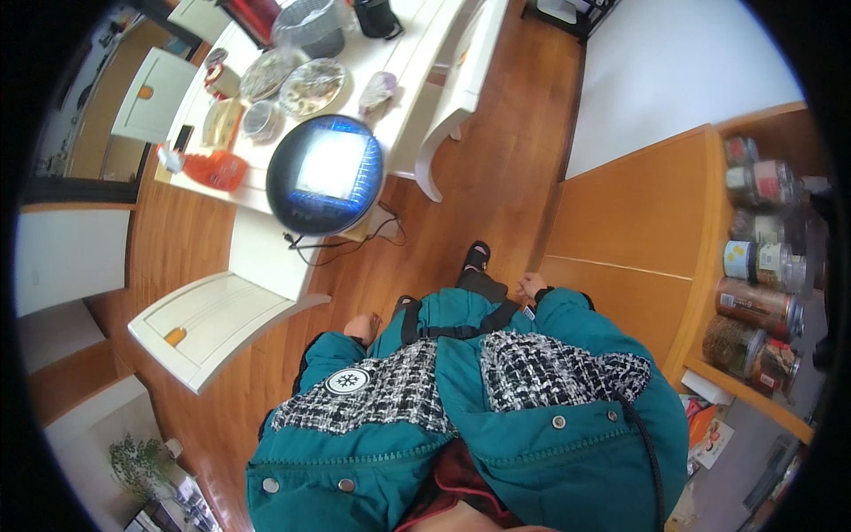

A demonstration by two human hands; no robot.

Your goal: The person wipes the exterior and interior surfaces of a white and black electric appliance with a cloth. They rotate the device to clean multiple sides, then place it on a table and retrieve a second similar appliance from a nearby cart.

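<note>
My left hand (362, 327) hangs low beside the teal jacket, partly covered by its cuff; no object shows in it. On the other side, my right hand (530, 284) is near the wooden cabinet panel, fingers bent, with nothing visible in it. Both hands are small in the view. Ahead, a round black appliance with a glossy top (326, 176) reflects bright light at the corner of the white table (256, 193). A dark power cord (346, 253) dangles below it. An orange spray bottle (216, 169) lies beside it. Behind are a covered plate of food (314, 86) and a plastic tub (260, 121).
White chairs stand left (219, 316) and right (459, 93) of the table corner. A mesh basket (309, 30) and a jar (221, 80) are farther back. Shelves with several jars (758, 306) line the right side. Wooden flooring (512, 126) runs between table and wall.
</note>
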